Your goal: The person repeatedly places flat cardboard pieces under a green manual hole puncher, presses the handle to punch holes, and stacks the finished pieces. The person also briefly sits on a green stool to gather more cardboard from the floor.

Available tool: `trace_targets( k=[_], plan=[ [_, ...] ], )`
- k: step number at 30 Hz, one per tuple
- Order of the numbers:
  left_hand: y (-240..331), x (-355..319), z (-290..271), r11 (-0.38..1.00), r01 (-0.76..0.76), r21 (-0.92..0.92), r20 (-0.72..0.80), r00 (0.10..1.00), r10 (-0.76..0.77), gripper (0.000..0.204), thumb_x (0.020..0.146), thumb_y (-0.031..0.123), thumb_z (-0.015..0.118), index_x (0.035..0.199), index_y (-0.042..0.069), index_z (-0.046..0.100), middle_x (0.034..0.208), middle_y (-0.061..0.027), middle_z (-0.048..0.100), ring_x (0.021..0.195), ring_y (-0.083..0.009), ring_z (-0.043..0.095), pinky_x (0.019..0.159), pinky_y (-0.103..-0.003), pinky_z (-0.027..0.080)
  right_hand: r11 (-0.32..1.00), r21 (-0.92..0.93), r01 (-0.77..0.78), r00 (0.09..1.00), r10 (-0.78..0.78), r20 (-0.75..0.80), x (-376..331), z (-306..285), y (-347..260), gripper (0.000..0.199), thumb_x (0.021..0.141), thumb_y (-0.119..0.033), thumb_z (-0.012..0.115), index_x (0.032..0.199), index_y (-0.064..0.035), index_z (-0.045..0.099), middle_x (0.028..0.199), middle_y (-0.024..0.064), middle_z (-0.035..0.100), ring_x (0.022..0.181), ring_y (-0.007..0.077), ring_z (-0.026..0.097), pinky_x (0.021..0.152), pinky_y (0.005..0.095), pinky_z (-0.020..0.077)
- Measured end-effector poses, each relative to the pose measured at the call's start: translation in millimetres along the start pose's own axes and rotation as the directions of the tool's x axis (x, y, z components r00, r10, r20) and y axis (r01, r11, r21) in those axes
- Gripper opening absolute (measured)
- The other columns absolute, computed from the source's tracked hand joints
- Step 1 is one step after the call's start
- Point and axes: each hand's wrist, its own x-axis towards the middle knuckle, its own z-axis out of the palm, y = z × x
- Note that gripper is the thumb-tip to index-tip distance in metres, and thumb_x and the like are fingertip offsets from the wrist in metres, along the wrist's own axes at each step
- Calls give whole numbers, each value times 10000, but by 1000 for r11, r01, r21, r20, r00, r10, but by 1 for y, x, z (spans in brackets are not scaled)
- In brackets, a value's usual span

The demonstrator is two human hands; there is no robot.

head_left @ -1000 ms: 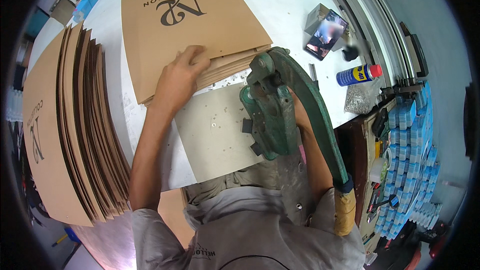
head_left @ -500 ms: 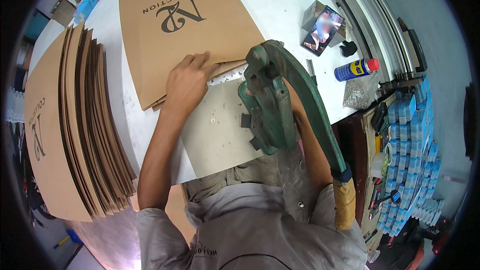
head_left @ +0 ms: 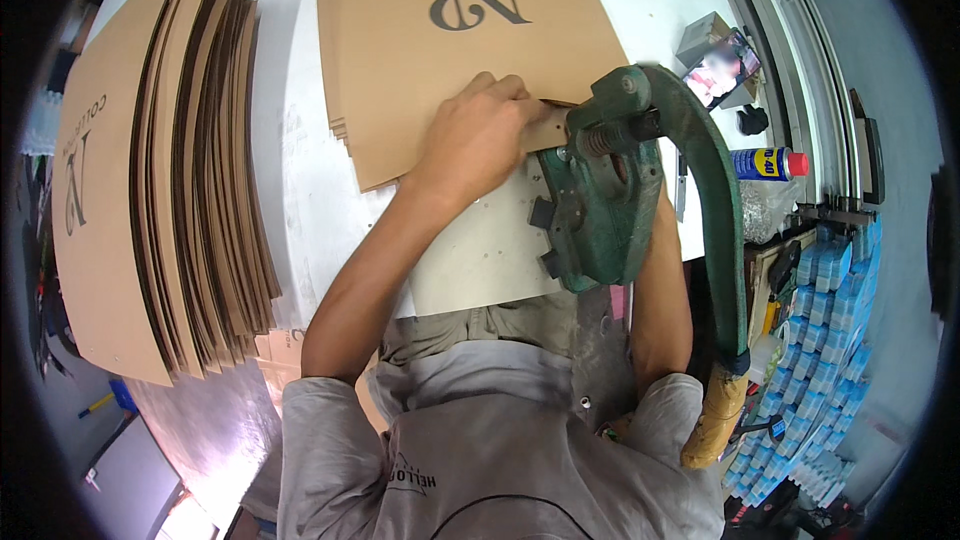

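My left hand point(head_left: 480, 135) is closed at the near edge of a brown paper bag point(head_left: 410, 90) with dark printing, fingers bent and thumb hidden. The bag's edge by my fingers reaches in at the head of a green hand-lever press point(head_left: 605, 205). More brown layers show under the bag at its left side. Below my left wrist lies a pale board point(head_left: 475, 255) against the press. The press hides my right hand; only the right forearm point(head_left: 662, 305) shows behind it. The press's curved lever point(head_left: 728, 230) ends in a tape-wrapped grip point(head_left: 718, 418).
A tall row of brown bags point(head_left: 150, 170) stands at the left. To the right are a phone point(head_left: 722, 70) leaning on a grey box, a blue spray can point(head_left: 765, 164) with a red cap, and a clear bag of small pieces point(head_left: 768, 210). Metal rails point(head_left: 800, 60) run beyond them.
The view has shifted, moving the scene rightward. My left hand has come nearer the press head, and the bag's edge now reaches it. The lever still stands beside my right forearm.
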Motion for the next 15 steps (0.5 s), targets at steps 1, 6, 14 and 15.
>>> trace_targets(
  k=[1,6,14,15],
  plan=[
    [3,-3,4,1000,-8,-6,8,1000,8,362,805,-14,637,1097,125,799,1055,-81,687,1023,-309,639,914,-425,551,1000,6,-10,1000,10,-13,-7,-1,-1,359,1064,-225,559,1324,10,640,1192,103,699,1014,187,670,842,321,561],
    [14,-15,14,998,-19,-58,50,999,22,181,854,139,757,1024,113,813,1068,-95,621,1055,-306,587,934,-415,513,1000,4,-23,987,23,-159,-38,10,-3,362,1083,-225,513,1336,3,639,1197,105,702,1010,190,682,833,316,579],
    [24,-9,23,995,38,94,39,998,-42,254,836,299,813,1002,107,817,1080,-97,606,1082,-297,570,927,-425,475,989,-38,144,990,-144,-7,-39,3,8,383,1071,-244,535,1358,-6,624,1180,99,703,1002,183,685,858,327,579],
    [24,-9,24,994,28,106,44,998,-33,253,838,302,813,1003,109,817,1088,-99,608,1090,-297,568,934,-426,470,987,3,162,987,-162,2,-36,4,9,387,1046,-249,584,1342,-3,626,1168,104,706,982,185,693,837,326,591]
  ],
)
